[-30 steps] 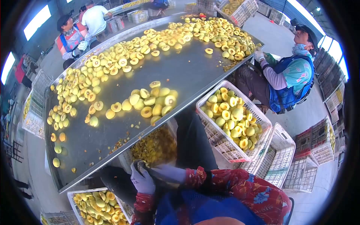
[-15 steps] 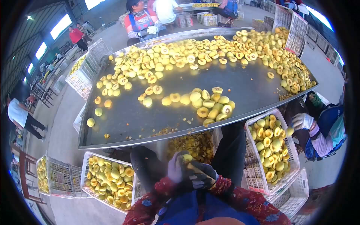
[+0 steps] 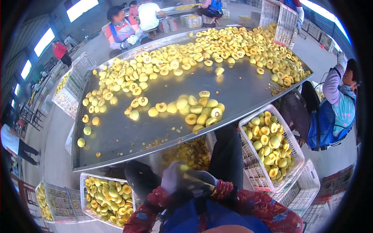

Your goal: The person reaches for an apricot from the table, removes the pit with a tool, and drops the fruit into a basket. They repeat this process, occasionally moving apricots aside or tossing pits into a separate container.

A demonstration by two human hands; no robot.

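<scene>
Both my hands are close together over my lap, below the near edge of the metal table (image 3: pixel 163 91). My left hand (image 3: pixel 172 178), in a pale glove, is closed round a yellow-green stone fruit (image 3: pixel 183 167) that looks like a peach; motion blurs it. Beside it, my right hand (image 3: pixel 202 182), in a dark-palmed glove, has curled fingers. What it grips is blurred and hidden. Under the table edge, behind my hands, a container holds orange-brown fruit scraps (image 3: pixel 186 154). A small cluster of halved peaches (image 3: pixel 200 108) lies on the table in front of me.
A large heap of halved peaches (image 3: pixel 163 60) runs along the table's far side. Full crates stand at my left (image 3: pixel 82 194) and right (image 3: pixel 299 165). A co-worker (image 3: pixel 330 110) sits at the right with one arm raised; another person (image 3: pixel 122 31) sits across the table.
My view has turned, so the table sits further left and tilts. The right co-worker's hand has risen from beside the crate. A peach half now shows over the middle of the table.
</scene>
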